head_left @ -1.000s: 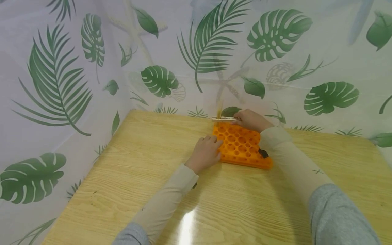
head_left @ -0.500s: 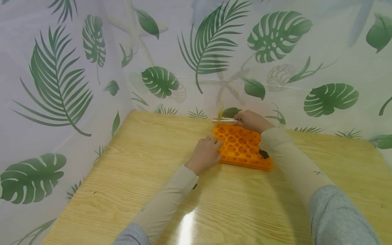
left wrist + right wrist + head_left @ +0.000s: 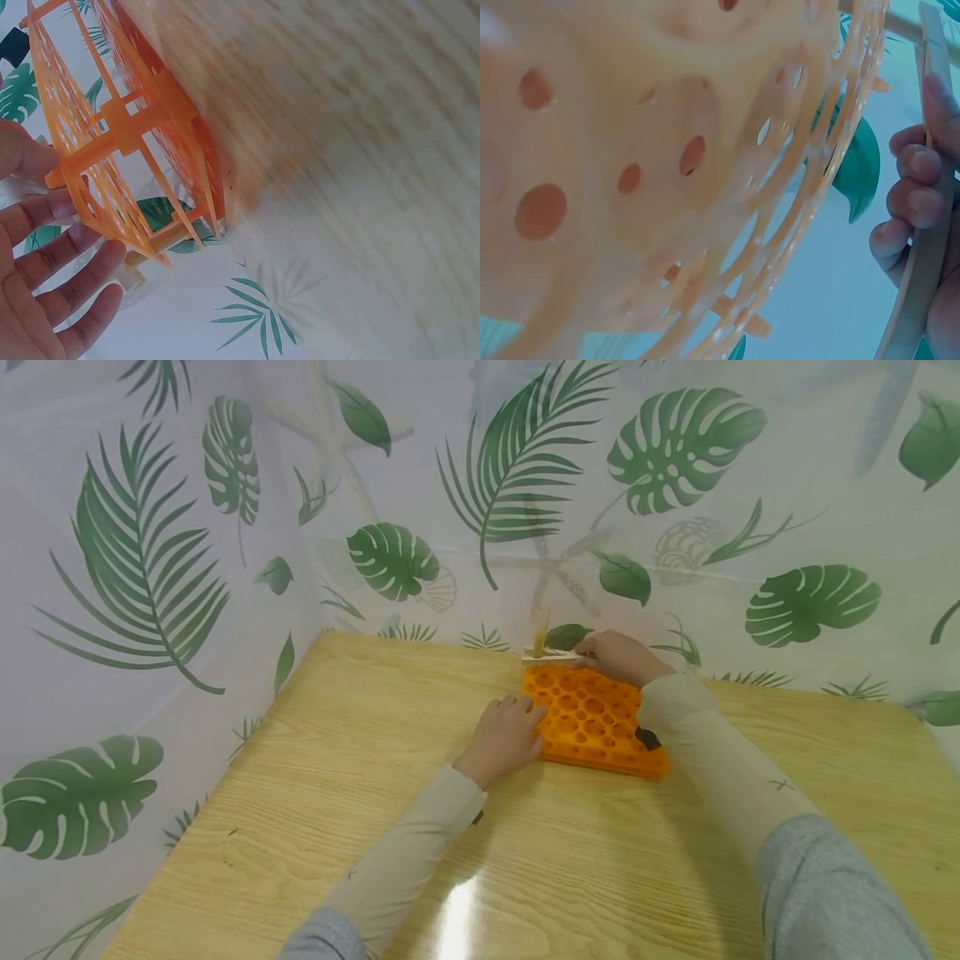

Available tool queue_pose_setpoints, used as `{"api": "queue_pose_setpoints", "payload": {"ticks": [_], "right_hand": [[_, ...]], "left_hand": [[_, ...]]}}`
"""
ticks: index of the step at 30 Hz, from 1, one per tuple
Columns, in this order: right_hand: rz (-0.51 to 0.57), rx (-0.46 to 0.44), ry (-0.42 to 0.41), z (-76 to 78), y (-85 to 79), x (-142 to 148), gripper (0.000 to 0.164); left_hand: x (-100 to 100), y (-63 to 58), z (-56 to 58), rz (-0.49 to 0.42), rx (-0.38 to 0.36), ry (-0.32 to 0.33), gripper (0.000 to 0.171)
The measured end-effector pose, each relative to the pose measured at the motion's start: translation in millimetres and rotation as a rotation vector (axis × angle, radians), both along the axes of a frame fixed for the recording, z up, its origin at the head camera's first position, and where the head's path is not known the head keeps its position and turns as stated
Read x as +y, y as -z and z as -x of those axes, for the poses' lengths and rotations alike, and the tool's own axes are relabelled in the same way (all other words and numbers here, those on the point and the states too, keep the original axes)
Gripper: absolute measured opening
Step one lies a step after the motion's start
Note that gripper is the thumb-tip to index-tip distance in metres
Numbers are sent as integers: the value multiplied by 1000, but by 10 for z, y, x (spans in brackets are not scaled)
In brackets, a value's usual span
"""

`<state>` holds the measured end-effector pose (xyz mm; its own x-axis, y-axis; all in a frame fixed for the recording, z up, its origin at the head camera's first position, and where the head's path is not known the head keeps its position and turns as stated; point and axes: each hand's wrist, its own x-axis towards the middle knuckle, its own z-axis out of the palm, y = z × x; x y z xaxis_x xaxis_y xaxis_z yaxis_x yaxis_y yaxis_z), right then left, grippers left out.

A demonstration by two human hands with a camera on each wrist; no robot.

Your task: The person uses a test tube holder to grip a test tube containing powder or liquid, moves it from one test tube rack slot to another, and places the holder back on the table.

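An orange test tube rack [image 3: 592, 714], full of round holes of several sizes, stands on the table in the head view. My left hand [image 3: 501, 739] holds its left end; the left wrist view has the thumb [image 3: 37, 159] at the rack's upper corner peg, with the fingers spread beside it. Behind the rack, my right hand [image 3: 618, 656] grips a wooden test tube clamp [image 3: 551, 658]. The clamp's far end carries an upright test tube [image 3: 540, 631] with yellowish contents, near the rack's back left corner. The right wrist view shows fingers curled round the clamp [image 3: 928, 262].
The wood-grain table [image 3: 337, 760] runs left, right and in front of the rack. A white leaf-patterned cloth [image 3: 495, 460] hangs close behind the tube and the rack. Small dark pieces [image 3: 647, 737] show by the wrists.
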<state>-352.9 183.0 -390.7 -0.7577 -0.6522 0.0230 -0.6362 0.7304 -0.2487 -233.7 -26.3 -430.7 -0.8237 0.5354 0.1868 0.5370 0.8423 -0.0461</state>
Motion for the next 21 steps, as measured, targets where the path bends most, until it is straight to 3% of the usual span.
{"api": "queue_pose_setpoints", "payload": {"ticks": [8, 21], "right_hand": [[6, -5, 1, 10, -11, 19, 20], [11, 31, -1, -2, -93, -3, 32]], "left_hand": [[4, -5, -5, -8, 3, 0, 25], [-2, 22, 2, -13, 20, 7, 26]]}}
